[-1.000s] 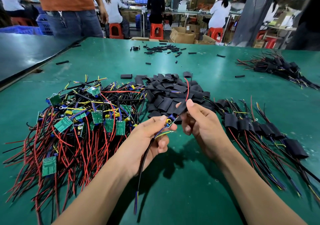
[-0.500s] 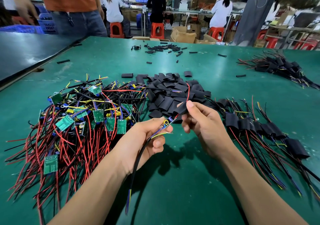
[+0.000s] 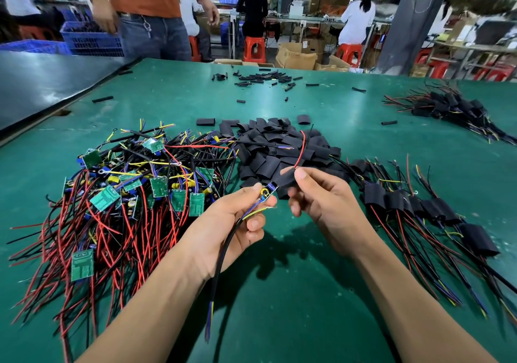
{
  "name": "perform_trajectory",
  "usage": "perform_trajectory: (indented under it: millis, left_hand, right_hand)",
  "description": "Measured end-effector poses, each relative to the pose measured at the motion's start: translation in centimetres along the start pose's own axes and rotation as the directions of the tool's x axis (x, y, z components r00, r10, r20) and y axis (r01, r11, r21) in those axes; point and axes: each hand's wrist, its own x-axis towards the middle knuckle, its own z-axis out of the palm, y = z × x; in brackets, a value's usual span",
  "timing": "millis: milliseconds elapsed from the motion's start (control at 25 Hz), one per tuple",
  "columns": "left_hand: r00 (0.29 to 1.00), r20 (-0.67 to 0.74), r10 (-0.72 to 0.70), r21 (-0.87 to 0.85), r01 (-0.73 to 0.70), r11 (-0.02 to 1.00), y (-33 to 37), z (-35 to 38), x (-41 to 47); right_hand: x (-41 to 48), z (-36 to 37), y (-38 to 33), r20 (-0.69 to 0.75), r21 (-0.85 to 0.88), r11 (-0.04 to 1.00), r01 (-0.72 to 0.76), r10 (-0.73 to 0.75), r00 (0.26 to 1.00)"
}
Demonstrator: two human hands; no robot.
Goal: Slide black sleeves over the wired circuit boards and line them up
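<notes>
My left hand pinches a wired circuit board by its near end, with its black cable hanging down over my palm. My right hand pinches a black sleeve that covers the board's far end; a red wire sticks out of the sleeve's top. To the left lies a heap of bare green boards with red and black wires. Behind my hands is a pile of loose black sleeves. On the right, sleeved boards lie in a row.
The green table carries small black tube scraps at the back and another bundle of sleeved boards at the far right. A person in an orange shirt stands at the far left edge. A dark table adjoins on the left.
The black sleeve has slid a little further down over the board toward my left hand. The person in orange has stepped to the right behind the table.
</notes>
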Motion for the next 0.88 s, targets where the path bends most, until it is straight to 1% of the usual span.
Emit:
perform_trajectory:
  millis: [200,320,560,720,880]
  left_hand:
    - [0.998,-0.031,0.046,-0.052,-0.048,0.997,-0.1,-0.3,0.0]
    - [0.996,-0.057,0.073,-0.033,-0.075,0.997,-0.1,-0.5,-0.1]
    - [0.991,-0.107,0.079,0.023,-0.077,0.997,-0.1,-0.4,-0.1]
    - [0.99,-0.113,0.079,0.032,-0.076,0.997,-0.1,-0.2,-0.1]
    - [0.993,-0.105,0.062,0.047,-0.057,0.997,-0.2,0.0,-0.2]
  right_hand:
    - [0.0,0.6,0.3,0.031,0.168,0.984,-0.057,0.052,0.998]
    - [0.0,0.7,0.4,0.028,0.19,0.979,-0.072,0.068,0.997]
    - [0.0,0.6,0.9,-0.022,0.056,0.998,-0.022,0.023,0.999]
    - [0.1,0.5,0.8,-0.028,0.06,0.998,0.015,-0.014,1.0]
    - [0.1,0.5,1.1,-0.106,-0.101,0.992,0.073,-0.083,0.991]
